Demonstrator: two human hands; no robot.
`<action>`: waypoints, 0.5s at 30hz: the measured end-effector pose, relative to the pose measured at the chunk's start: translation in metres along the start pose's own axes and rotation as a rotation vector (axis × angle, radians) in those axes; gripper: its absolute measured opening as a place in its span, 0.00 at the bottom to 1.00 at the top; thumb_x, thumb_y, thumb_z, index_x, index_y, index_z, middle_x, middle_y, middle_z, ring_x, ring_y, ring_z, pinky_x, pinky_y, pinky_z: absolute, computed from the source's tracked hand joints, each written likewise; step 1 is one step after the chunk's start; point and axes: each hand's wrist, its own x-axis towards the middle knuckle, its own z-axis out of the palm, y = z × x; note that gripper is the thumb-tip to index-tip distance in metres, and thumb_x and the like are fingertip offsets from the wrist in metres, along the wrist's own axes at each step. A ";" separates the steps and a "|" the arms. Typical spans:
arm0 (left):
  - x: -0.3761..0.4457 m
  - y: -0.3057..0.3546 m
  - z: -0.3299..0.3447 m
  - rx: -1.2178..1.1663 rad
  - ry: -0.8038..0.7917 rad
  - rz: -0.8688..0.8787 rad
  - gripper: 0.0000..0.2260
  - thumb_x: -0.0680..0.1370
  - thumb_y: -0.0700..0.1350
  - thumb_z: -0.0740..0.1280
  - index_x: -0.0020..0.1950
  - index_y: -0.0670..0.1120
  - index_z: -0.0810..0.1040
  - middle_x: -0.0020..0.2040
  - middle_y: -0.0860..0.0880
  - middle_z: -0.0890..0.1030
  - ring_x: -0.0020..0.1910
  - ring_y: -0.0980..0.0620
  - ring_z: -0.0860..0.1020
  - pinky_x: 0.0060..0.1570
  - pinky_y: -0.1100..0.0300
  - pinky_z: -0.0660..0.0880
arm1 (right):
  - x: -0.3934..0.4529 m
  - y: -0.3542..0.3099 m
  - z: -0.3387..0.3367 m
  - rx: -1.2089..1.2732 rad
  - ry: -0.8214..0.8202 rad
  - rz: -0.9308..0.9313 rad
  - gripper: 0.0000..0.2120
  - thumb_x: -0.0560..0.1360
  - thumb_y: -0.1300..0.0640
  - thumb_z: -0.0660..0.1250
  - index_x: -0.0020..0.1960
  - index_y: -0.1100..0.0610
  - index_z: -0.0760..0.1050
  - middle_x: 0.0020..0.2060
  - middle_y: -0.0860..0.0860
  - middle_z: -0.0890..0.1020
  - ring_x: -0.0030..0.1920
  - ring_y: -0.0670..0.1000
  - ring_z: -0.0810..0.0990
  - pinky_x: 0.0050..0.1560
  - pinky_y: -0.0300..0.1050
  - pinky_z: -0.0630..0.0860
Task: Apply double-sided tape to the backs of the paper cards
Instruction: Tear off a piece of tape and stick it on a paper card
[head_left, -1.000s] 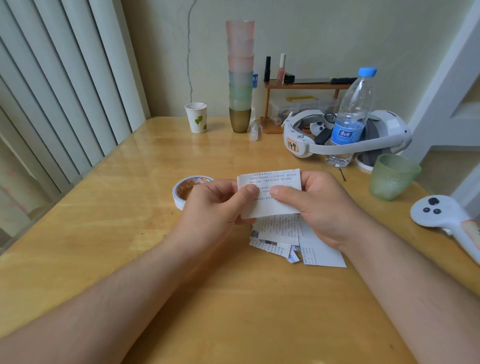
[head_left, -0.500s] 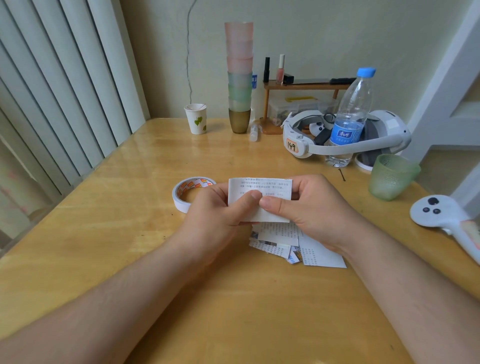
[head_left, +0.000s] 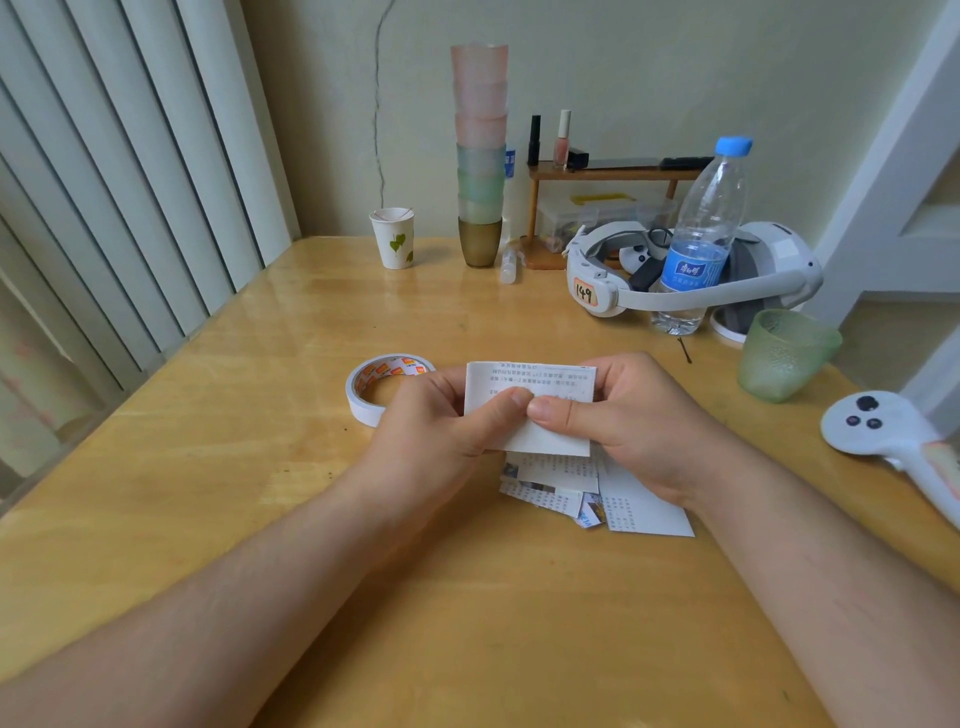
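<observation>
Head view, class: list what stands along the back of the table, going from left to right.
Paper cup → stack of cups → small wooden shelf → white headset → water bottle → green glass.

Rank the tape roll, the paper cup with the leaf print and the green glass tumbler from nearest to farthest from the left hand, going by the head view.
From the left hand, which pinches the paper card:
1. Tape roll, right beside it on its outer side, on the table.
2. Paper cup, far back near the wall.
3. Green tumbler, across the table beyond the right hand.
</observation>
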 end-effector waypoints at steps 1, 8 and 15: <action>0.000 0.000 0.000 -0.005 0.001 -0.005 0.13 0.76 0.49 0.73 0.57 0.43 0.87 0.55 0.43 0.88 0.57 0.41 0.86 0.64 0.40 0.79 | 0.000 0.000 0.000 0.005 -0.017 0.011 0.07 0.78 0.62 0.73 0.55 0.58 0.86 0.49 0.57 0.89 0.52 0.59 0.88 0.56 0.58 0.83; 0.000 0.000 0.001 -0.086 -0.052 -0.098 0.14 0.79 0.46 0.70 0.60 0.41 0.85 0.57 0.41 0.87 0.60 0.41 0.85 0.65 0.43 0.80 | 0.001 -0.002 0.002 -0.067 0.043 -0.021 0.08 0.79 0.63 0.71 0.48 0.53 0.86 0.44 0.53 0.89 0.45 0.52 0.87 0.49 0.50 0.82; -0.001 -0.002 -0.003 0.102 -0.002 -0.051 0.07 0.83 0.42 0.69 0.57 0.44 0.86 0.53 0.44 0.88 0.56 0.43 0.86 0.63 0.43 0.81 | 0.004 0.002 0.001 -0.164 0.051 -0.030 0.11 0.76 0.52 0.73 0.43 0.61 0.83 0.35 0.56 0.82 0.37 0.54 0.78 0.41 0.55 0.73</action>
